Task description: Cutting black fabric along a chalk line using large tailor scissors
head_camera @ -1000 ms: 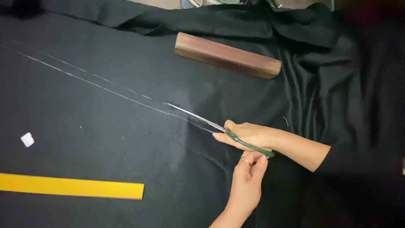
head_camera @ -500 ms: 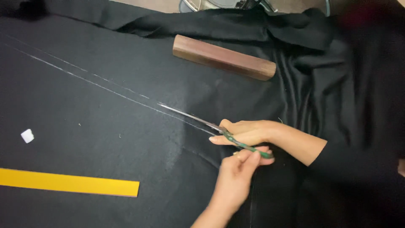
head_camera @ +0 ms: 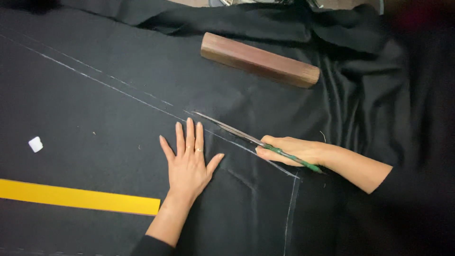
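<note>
Nearest the viewer, the left hand point(head_camera: 189, 163) lies flat on the black fabric point(head_camera: 95, 109), palm down, its grip apart with fingers spread and holding nothing, a ring on one finger. It presses the cloth just on the near side of the white chalk line point(head_camera: 118, 90). To cut well here, I judge that this flat hand should pin the cloth close beside the line without dragging it, so the layers do not creep while the blades travel.

Just right of it, the right hand point(head_camera: 291, 150) has its grip clamped on the green handles of the scissors point(head_camera: 237, 132). The long blades point far and left, lying along the chalk line with the tip close to the left hand's fingertips. Whether the blades are parted or closed cannot be told. Long, steady strokes that follow the mark, with the lower blade sliding on the counter, look like the right way to keep the edge clean.

The fabric is plain black, smooth and flat across the left and middle, and gathered in folds at the right and far edge. Chalk lines run diagonally from far left toward the near right, meeting another line that drops toward the near edge.

At near left lies a yellow ruler point(head_camera: 80, 199), and a small white chalk piece point(head_camera: 35, 144) farther left. A brown wooden block point(head_camera: 259, 66) rests on the cloth farther back.
</note>
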